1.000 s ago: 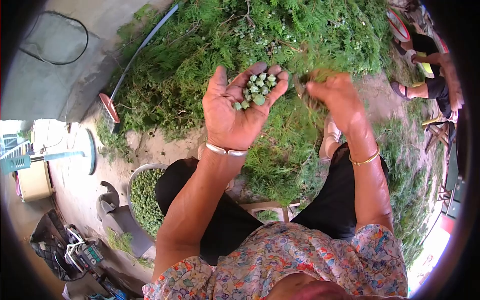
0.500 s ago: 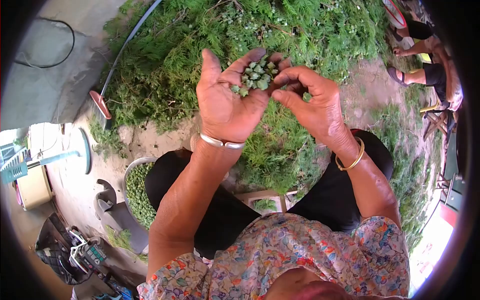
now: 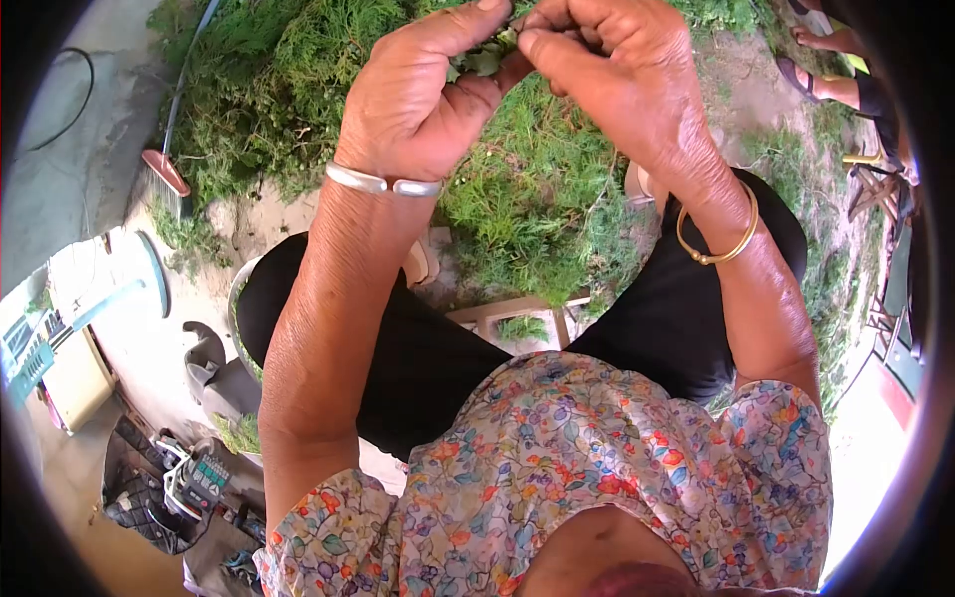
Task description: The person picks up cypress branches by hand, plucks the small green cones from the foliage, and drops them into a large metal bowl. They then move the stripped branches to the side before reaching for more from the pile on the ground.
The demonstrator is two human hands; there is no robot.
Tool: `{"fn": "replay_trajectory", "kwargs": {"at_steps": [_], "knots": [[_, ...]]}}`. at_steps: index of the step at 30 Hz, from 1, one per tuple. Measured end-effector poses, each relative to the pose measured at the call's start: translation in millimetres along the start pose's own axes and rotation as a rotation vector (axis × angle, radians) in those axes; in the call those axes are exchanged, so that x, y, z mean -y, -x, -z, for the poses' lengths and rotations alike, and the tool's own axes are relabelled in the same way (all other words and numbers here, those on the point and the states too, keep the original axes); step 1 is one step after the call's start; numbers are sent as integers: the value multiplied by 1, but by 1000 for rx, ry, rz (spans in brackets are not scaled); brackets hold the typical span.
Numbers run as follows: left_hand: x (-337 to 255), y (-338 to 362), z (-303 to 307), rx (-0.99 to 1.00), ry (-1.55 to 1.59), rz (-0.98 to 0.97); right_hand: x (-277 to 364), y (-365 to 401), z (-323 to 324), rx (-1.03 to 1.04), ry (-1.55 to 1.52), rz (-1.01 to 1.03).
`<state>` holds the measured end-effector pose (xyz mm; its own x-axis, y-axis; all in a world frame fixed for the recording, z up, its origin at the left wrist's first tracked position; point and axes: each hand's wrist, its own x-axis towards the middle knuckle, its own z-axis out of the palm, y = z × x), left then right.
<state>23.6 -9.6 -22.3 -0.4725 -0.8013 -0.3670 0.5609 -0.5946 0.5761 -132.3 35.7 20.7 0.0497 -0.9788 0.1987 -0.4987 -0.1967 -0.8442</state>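
Observation:
Near the top edge, my left hand (image 3: 413,104) is cupped round a small bunch of green cones (image 3: 482,62), mostly hidden by the fingers. A silver bangle sits on that wrist. My right hand (image 3: 627,85) meets it at the fingertips, thumb and finger pinched together by the bunch; whatever is between them is too small to make out. A gold bangle (image 3: 736,239) circles the right wrist. Below both hands lie cut evergreen sprigs (image 3: 527,209) on the ground between my knees.
A large heap of evergreen branches (image 3: 288,109) spreads ahead. A long-handled broom (image 3: 166,172) leans at its left. Near my feet stands a wooden frame (image 3: 487,316). Left are a pale fan (image 3: 149,279) and a black crate (image 3: 149,488). Another person's leg (image 3: 831,88) shows at right.
Both hands have moved up and away, to the top edge of the view. My left hand has turned and its fingers have curled in over the cones, which were lying open to view before.

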Motion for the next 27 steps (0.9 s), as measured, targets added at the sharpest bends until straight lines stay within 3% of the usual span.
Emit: {"fn": "replay_trajectory", "kwargs": {"at_steps": [2,4,5,6,8,9,10,12,14,15,16,18,19,21,24,26,27], "knots": [[0,1,-2,-3,-26,51,0,-4,1,-17,-24,9],[-5,8,-5,-14,-123,126,4,-9,6,-48,-22,-91],[-8,5,5,13,-117,174,10,-14,7,-43,-46,-266],[-14,4,14,40,-111,221,8,-13,7,-39,-46,-266],[-35,10,22,126,-203,96,-3,-12,12,17,-134,-210],[-51,17,25,118,-161,60,-7,-11,19,228,-117,-53],[-68,24,30,110,-121,26,-12,-9,21,232,-121,-53],[-99,51,46,58,-75,-135,-22,-6,19,765,83,-217],[-146,79,77,52,100,-76,-26,2,14,850,171,-213],[-161,97,93,43,94,-83,-34,10,13,724,314,35],[-173,119,110,-21,15,-142,-40,15,15,583,443,285],[-178,165,135,-135,-6,-174,-46,9,21,654,389,120],[-178,193,164,-303,-160,-301,-45,8,20,653,353,71],[-157,242,199,-569,-95,-314,-44,11,21,585,356,11],[-111,307,238,-997,-180,-372,-43,5,18,668,474,-56],[-78,351,262,-1007,-516,-416,-43,10,17,656,414,-86],[-63,369,269,-995,-620,-424,-51,13,20,652,386,19]]}}
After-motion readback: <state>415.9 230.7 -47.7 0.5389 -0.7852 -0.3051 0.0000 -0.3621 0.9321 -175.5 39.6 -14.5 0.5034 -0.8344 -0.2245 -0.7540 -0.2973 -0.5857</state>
